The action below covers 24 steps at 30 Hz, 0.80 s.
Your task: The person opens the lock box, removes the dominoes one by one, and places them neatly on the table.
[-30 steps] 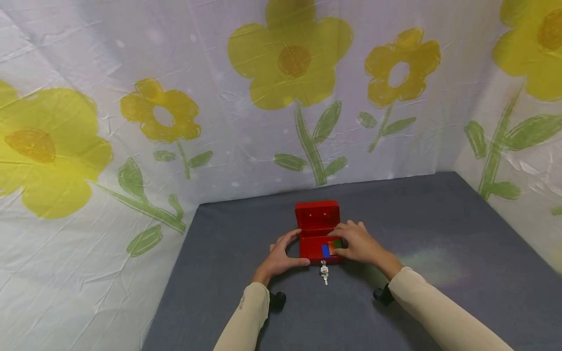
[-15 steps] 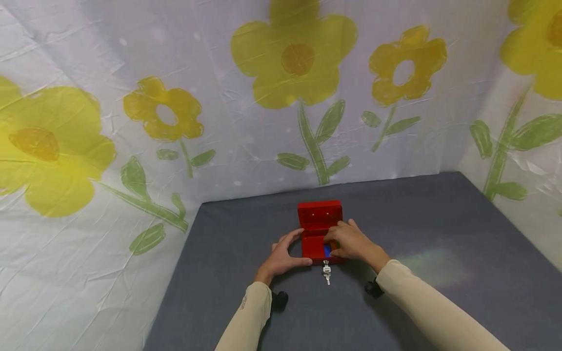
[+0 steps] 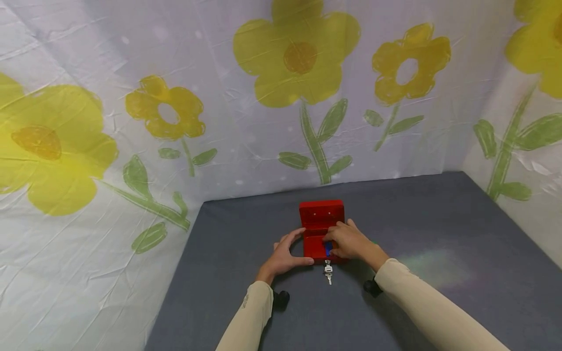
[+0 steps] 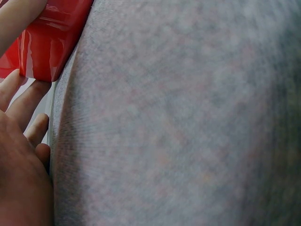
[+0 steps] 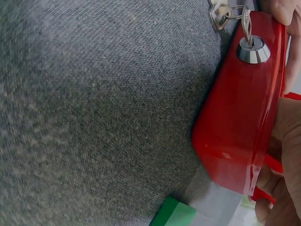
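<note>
A red cash box (image 3: 321,204) stands with its lid raised. My left hand (image 3: 283,257) holds its left side, thumb at the front edge and fingers toward the back. In the left wrist view, fingertips touch the box's red wall (image 4: 47,47). My right hand (image 3: 352,242) reaches over the right wall into the box, thumb and fingers bent down around a blue block (image 3: 328,249). Whether it pinches anything is hidden. The right wrist view shows the lock (image 5: 254,50) with a key in it and a second key (image 5: 218,14) hanging on a ring.
On the table right of the box sits a green block (image 5: 175,214), mostly covered by my right wrist in the head view. Dark grey cloth (image 3: 246,229) covers the table. A flower-printed curtain (image 3: 246,146) hangs behind it.
My right hand has moved left and deeper into the box, covering the orange and green pieces seen inside earlier. My left hand keeps its hold, and the lid is still raised.
</note>
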{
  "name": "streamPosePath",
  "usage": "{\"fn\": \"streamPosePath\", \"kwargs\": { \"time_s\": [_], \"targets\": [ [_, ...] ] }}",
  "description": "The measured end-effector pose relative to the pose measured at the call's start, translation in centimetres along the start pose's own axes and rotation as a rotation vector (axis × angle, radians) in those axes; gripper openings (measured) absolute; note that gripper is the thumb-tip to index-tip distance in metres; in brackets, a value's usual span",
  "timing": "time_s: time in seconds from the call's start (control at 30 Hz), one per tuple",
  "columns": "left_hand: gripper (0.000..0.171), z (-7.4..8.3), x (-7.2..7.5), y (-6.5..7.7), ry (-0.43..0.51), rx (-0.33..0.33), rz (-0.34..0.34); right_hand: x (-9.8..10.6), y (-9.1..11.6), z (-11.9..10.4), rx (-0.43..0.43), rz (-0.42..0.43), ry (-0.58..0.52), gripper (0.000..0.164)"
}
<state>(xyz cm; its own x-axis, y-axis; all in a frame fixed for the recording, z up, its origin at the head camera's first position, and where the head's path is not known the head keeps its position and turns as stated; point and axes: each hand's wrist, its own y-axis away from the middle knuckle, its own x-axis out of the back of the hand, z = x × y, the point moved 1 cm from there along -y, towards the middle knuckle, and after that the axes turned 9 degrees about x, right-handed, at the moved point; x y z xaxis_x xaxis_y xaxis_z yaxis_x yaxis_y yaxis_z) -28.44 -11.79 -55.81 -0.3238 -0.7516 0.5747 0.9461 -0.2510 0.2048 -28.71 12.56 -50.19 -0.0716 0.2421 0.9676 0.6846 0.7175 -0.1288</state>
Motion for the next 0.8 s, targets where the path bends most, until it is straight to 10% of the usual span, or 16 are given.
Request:
{"fn": "streamPosePath", "kwargs": {
  "time_s": [0.8],
  "targets": [
    [0.092,0.28,0.05,0.08,-0.002,0.004,-0.002,-0.44,-0.51,0.09,-0.045,0.003,0.021,0.041]
  ]
}}
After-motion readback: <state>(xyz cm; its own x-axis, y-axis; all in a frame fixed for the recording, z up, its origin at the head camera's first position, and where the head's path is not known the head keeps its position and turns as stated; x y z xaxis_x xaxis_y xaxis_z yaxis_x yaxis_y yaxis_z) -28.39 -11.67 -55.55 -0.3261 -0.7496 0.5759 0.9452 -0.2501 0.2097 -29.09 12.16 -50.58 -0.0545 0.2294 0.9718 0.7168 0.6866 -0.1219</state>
